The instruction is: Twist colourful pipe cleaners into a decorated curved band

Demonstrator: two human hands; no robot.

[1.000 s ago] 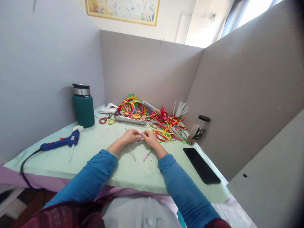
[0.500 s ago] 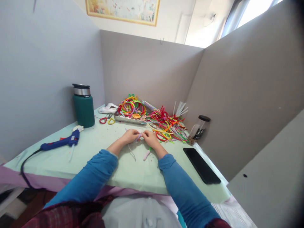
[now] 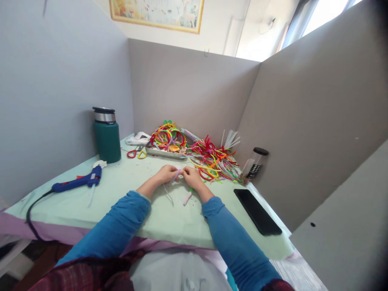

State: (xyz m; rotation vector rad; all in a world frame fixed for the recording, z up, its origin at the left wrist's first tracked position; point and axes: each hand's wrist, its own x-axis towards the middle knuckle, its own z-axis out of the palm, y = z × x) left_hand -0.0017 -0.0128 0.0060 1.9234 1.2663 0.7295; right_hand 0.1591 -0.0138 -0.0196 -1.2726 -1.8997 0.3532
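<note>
My left hand (image 3: 167, 173) and my right hand (image 3: 192, 176) meet over the middle of the table, fingertips pinched close together. Between them is a short lilac pipe cleaner (image 3: 177, 174), bent at the left fingertips; its far end is hidden by the fingers. Below my left hand a thin pale strand (image 3: 168, 194) trails on the cloth. A small pink piece with a green tip (image 3: 187, 197) lies just below my right hand.
Behind my hands stand a metal tray (image 3: 165, 153) of coloured rings and a heap of pipe cleaners (image 3: 214, 155). At left are a green bottle (image 3: 107, 139), scissors (image 3: 137, 154) and a blue glue gun (image 3: 77, 182); at right, a black phone (image 3: 257, 211) and a clear jar (image 3: 255, 163).
The lilac pipe cleaner has shifted slightly and shows more of a curve at my left fingertips. My hands stay in nearly the same place.
</note>
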